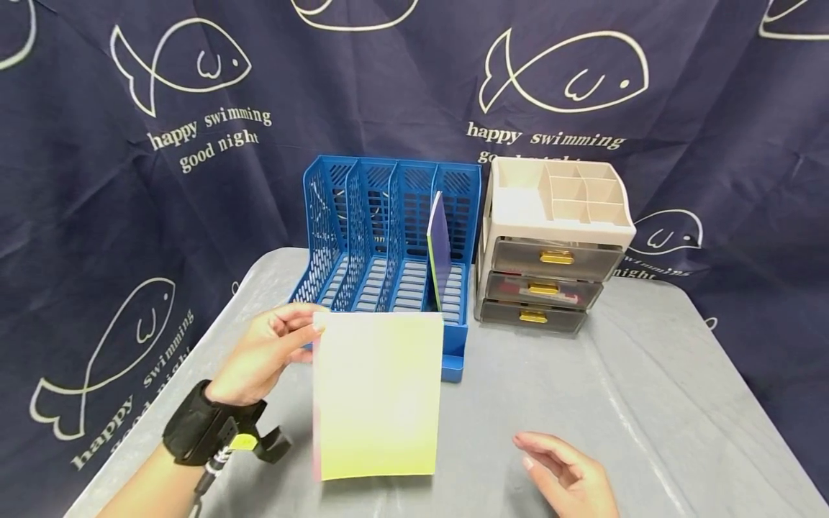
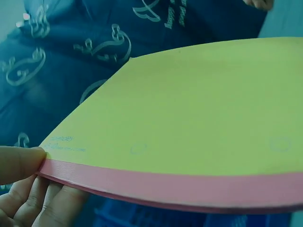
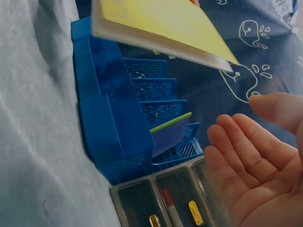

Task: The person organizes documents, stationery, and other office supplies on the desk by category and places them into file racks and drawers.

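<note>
My left hand (image 1: 265, 352) pinches the upper left corner of a notebook (image 1: 378, 396) with a pale yellow-green cover and a pink spine edge. In the left wrist view the thumb lies on the yellow cover (image 2: 180, 113) and the fingers are beneath it. Held upright, the notebook hides the front of a blue file rack (image 1: 456, 352). A purple notebook (image 1: 440, 244) with a light green edge stands in the rack's rightmost compartment. My right hand (image 1: 570, 475) is off to the right above the table, fingers loosely bent, holding nothing; its palm (image 3: 265, 189) shows in the right wrist view.
Right of the rack stands a white desk organizer (image 1: 550, 194) with divided top compartments and three grey drawers with gold handles. A red item (image 3: 169, 198) shows through one drawer front. Behind the grey table (image 1: 622, 403) hangs a dark blue fish-print cloth (image 1: 388, 86).
</note>
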Tool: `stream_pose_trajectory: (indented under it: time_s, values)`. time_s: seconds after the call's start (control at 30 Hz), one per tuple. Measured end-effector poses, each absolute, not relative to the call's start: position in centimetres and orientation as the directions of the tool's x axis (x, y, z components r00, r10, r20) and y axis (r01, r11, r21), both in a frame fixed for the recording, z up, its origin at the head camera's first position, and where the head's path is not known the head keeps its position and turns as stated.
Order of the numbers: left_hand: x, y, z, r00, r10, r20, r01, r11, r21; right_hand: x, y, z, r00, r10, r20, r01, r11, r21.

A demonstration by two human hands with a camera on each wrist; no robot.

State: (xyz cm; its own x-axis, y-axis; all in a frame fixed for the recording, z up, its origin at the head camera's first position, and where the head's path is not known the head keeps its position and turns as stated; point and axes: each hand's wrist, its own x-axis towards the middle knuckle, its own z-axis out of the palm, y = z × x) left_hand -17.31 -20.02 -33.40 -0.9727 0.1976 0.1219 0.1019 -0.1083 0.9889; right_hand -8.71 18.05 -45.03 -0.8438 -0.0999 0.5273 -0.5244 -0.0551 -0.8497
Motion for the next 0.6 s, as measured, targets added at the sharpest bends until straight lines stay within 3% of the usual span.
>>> stream_pose_trajectory:
  time_s: [0.3, 0.6]
  values:
    - [-17.4, -15.6, -32.2, -0.926, 0.305, 0.222, 0.172, -0.181, 0.968, -9.1, 17.1, -43.4, -0.875, -0.106, 0.472, -0.475, 0.002, -0.880]
    - [-17.1, -12.2, -32.0, -0.917, 0.334, 0.219, 0.172, -0.164, 0.971, -9.2, 15.6, -42.0, -0.972, -0.076, 0.223, -0.225, 0.017, -0.974]
